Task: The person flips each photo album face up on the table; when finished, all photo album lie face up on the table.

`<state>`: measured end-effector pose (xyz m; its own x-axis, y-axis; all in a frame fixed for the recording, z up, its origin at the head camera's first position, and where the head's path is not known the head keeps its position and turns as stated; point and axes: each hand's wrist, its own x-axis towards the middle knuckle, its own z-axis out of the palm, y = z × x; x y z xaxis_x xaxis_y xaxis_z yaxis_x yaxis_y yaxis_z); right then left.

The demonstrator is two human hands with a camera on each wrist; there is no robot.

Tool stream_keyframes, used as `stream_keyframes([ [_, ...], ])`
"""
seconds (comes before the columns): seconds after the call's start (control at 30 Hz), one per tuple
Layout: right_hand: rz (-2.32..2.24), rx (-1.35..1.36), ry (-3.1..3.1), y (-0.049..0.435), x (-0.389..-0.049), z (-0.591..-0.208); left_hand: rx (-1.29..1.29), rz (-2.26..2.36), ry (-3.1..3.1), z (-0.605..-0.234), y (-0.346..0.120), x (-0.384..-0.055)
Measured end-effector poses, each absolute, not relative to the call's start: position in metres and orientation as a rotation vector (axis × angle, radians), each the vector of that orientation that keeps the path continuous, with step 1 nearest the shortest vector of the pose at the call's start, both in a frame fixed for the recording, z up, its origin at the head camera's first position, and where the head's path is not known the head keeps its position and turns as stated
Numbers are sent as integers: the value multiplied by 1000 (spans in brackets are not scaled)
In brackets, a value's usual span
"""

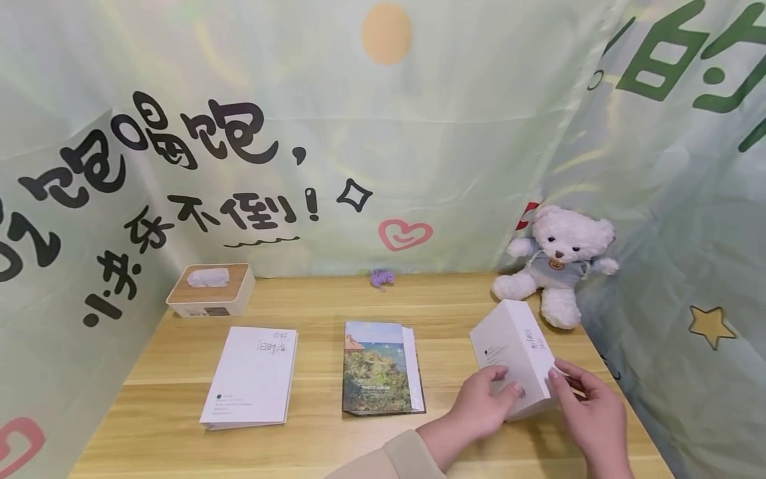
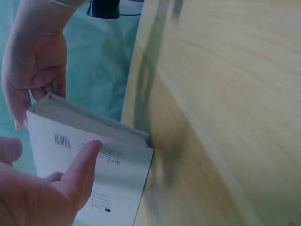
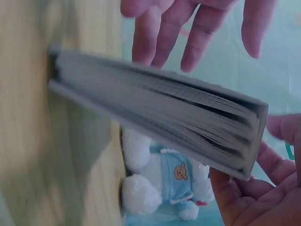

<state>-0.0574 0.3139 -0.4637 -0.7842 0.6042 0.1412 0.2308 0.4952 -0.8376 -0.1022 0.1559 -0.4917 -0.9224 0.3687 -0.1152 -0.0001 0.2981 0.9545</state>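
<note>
A thick white album (image 1: 509, 346) stands tilted on its edge at the table's right side, its printed back cover and spine showing. My right hand (image 1: 595, 406) grips it at the spine, with the thumb on one side and fingers behind the far cover. My left hand (image 1: 485, 406) is at the back cover, its thumb and fingers extended against or close over the print. In the right wrist view, the page edges of the album (image 3: 160, 113) face the camera, with slim gaps between pages. The left wrist view shows a barcode on the cover (image 2: 117, 179).
A second white album (image 1: 251, 376) lies at the left, and a photo album with a painted landscape cover (image 1: 377, 366) lies mid-table. Behind are a tissue box (image 1: 209, 289), a small purple object (image 1: 382, 279) and a white teddy bear (image 1: 559, 259). Printed cloth (image 1: 335, 133) hangs around the table.
</note>
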Motion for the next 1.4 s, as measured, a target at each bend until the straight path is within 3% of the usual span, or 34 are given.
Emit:
stream_keyframes([
  [0.83,1784,-493,-2377,324,-61,-476,193,1660,2197,-469,149,-110],
  [1.4,1840,-550,-2620,330,-70,-501,461,1625,2287,-469,144,-109],
])
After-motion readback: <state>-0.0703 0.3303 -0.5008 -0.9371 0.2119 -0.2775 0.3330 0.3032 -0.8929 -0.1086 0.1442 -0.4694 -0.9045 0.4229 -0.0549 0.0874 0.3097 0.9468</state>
